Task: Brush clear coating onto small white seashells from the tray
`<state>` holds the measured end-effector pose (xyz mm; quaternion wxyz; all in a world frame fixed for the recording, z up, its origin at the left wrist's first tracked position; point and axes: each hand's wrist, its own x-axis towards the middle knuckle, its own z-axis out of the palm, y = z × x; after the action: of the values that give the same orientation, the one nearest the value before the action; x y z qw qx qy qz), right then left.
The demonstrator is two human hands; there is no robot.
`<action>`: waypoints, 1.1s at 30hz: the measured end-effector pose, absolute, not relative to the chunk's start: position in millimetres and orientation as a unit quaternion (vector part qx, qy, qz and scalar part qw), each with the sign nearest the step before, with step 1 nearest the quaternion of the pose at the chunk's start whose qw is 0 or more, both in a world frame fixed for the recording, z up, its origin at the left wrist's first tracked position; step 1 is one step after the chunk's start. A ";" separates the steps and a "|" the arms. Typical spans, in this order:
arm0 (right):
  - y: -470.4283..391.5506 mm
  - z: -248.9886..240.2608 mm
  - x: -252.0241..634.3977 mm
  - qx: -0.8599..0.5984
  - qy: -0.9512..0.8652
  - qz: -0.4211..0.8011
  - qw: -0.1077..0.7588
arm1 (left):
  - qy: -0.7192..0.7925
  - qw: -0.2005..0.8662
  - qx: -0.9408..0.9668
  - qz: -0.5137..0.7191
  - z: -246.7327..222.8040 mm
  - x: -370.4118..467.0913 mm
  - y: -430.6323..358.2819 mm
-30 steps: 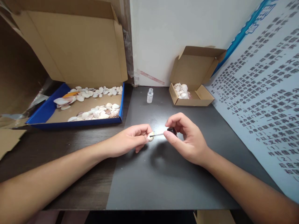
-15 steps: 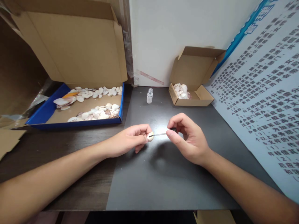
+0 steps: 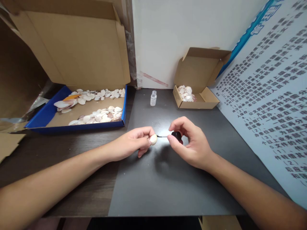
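Note:
Between the thumb and fingers of my left hand is a small pale seashell. My right hand is closed around the black cap of a thin brush. The brush points left, and its dark tip is at the shell's upper right edge; whether it touches I cannot tell. Beyond the hands, a small clear glass bottle stands upright with its neck uncapped and a label on its side.
On the left, a blue-edged cardboard box with a raised lid holds two groups of shells. A smaller open cardboard box with shells stands at the back right. A sheet with printed text leans along the right side.
The brush tip has shifted from the shell's face to its upper right edge. My right fingers have loosened slightly, showing more of the black cap. The bottle and boxes stay put.

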<state>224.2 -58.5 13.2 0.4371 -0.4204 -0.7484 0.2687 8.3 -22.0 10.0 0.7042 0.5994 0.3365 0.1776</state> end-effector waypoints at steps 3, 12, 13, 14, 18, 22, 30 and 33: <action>-58.5 13.4 224.6 -0.407 -0.746 0.266 0.454 | 0.334 0.710 0.592 0.184 10.1 8.7 -22.0; -58.7 16.9 224.7 -0.409 -0.759 0.244 0.443 | 0.333 0.711 0.591 0.187 9.2 9.3 -21.4; -58.7 16.8 224.7 -0.406 -0.757 0.246 0.448 | 0.331 0.710 0.591 0.189 8.9 9.3 -21.3; -58.8 16.6 224.9 -0.401 -0.754 0.250 0.456 | 0.331 0.710 0.592 0.189 8.7 9.4 -21.2; -60.3 16.0 225.3 -0.391 -0.754 0.257 0.460 | 0.330 0.709 0.594 0.187 8.8 9.2 -21.5; -60.6 16.0 225.2 -0.413 -0.762 0.228 0.444 | 0.333 0.708 0.594 0.188 9.8 9.1 -22.1; -59.8 14.3 223.4 -0.393 -0.764 0.253 0.445 | 0.339 0.691 0.613 0.178 11.8 8.4 -22.5; -60.2 16.1 223.1 -0.399 -0.755 0.233 0.465 | 0.333 0.694 0.614 0.176 11.3 8.2 -22.6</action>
<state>223.1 -60.2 16.1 0.4649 -0.3990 -0.7552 0.2332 8.2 -22.6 11.3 0.6939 0.6140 0.3327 0.1757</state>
